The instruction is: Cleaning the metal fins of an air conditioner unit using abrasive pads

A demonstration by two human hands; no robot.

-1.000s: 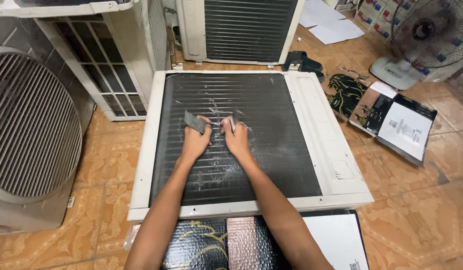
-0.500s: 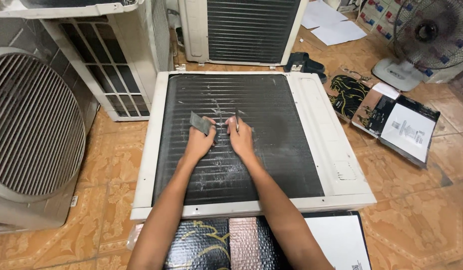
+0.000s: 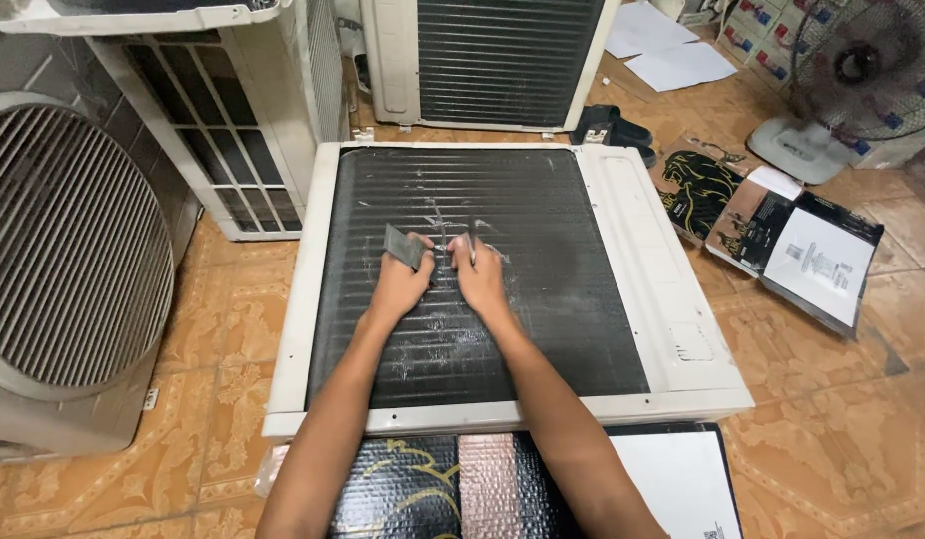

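I see both hands working near the middle of the dark fin face of an air-conditioner unit (image 3: 602,250) that lies flat on the tiled floor (image 3: 832,419). My left hand (image 3: 400,284) is closed around a small flat grey tool (image 3: 404,246), a card-like piece held tilted with its lower edge on the fins. My right hand (image 3: 479,277) pinches a thin metal tool (image 3: 471,245), upright against the same fins; it is too slender for me to tell whether it is a pick, a blade or a narrow comb.

Compared with a second ago, very little has shifted. Both hands sit at much the same spot, side by side and almost touching, and the grey tool has kept its tilt. The view itself has slid a touch, so the unit sits slightly lower and more to the right in frame; I read that as my head moving, not the unit. So the work is staying on one patch of fins, where pale scratch marks run down the coil between and below the hands, rather than travelling across the face.

Around it: a second unit with a round grille (image 3: 63,250) at left, another white unit (image 3: 492,60) standing behind, a floor fan (image 3: 862,80) at upper right, and open black boxes (image 3: 782,240) with papers to the right.
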